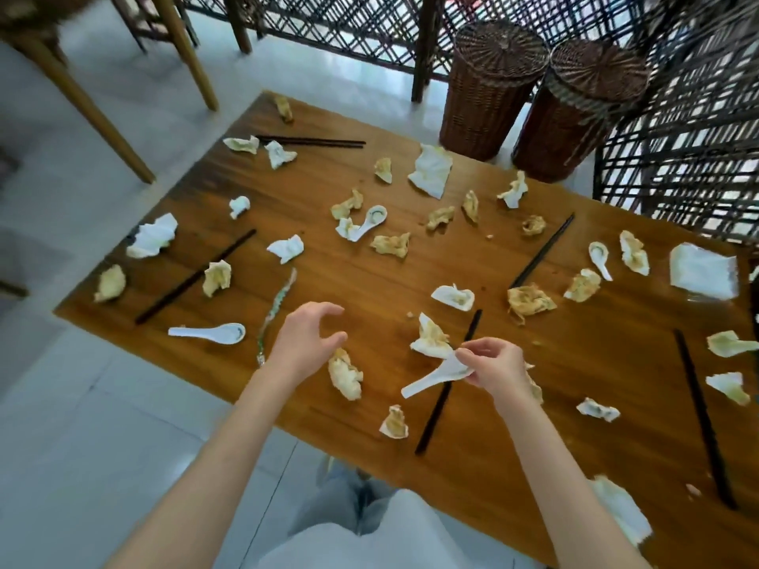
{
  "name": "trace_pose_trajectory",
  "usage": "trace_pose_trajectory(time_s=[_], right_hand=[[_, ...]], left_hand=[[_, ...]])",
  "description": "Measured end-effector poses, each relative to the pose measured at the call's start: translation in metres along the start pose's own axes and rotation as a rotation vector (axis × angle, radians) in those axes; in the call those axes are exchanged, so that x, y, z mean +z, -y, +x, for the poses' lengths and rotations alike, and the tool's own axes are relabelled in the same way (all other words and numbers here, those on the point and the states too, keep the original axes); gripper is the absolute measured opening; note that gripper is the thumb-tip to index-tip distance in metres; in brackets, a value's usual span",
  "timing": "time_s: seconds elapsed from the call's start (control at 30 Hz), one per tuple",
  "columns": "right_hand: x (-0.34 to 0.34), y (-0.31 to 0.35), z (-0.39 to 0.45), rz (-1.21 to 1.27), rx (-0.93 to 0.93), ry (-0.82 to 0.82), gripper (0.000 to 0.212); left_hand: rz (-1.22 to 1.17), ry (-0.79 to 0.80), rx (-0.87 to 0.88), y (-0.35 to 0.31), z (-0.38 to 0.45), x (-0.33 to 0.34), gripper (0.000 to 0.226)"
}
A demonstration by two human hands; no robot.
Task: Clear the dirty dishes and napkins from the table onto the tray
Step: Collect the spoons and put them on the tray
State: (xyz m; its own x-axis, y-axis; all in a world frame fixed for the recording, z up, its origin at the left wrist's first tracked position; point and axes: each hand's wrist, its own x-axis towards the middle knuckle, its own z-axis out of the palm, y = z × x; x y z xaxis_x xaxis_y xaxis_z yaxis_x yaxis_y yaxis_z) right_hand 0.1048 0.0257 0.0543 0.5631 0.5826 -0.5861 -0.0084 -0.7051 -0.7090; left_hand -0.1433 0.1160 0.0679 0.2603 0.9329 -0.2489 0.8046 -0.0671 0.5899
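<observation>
My right hand [495,369] holds a white ceramic spoon [431,381] by its bowl, the handle pointing down-left above the wooden table [369,281]. A stained crumpled napkin [431,338] lies just left of that hand. My left hand [306,342] hovers open, fingers curled, over another soiled napkin [346,377]. Several more crumpled napkins are scattered across the tabletop. Other white spoons lie at the near left [209,333], the middle [371,219] and the right [599,258]. Dark chopsticks [447,384] lie under the held spoon. No tray is in view.
More dark chopsticks lie at the left [197,277], the far side [312,141] and the right [704,416]. A pack of white tissues [702,271] sits at the far right. Two wicker baskets [493,88] stand behind the table. Wooden chair legs [82,100] stand at the left.
</observation>
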Motion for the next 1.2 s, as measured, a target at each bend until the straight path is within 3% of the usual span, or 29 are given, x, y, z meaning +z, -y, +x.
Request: trace_pose_trajectory(time_s=[0.43,0.87,1.2], right_hand=[[0.108,0.077,0.014,-0.05,-0.06,0.027,0.005],[0.239,0.079,-0.019,0.086,0.094,-0.146,0.009],[0.255,0.083,-0.025,0.075,0.108,-0.169,0.012]], left_hand=[[-0.024,-0.02,0.029,0.074,0.074,-0.054,0.038],[0.139,0.343,0.093,0.185,0.115,-0.114,0.039],[0.456,0.672,-0.116,0.214,0.12,-0.112,0.027]])
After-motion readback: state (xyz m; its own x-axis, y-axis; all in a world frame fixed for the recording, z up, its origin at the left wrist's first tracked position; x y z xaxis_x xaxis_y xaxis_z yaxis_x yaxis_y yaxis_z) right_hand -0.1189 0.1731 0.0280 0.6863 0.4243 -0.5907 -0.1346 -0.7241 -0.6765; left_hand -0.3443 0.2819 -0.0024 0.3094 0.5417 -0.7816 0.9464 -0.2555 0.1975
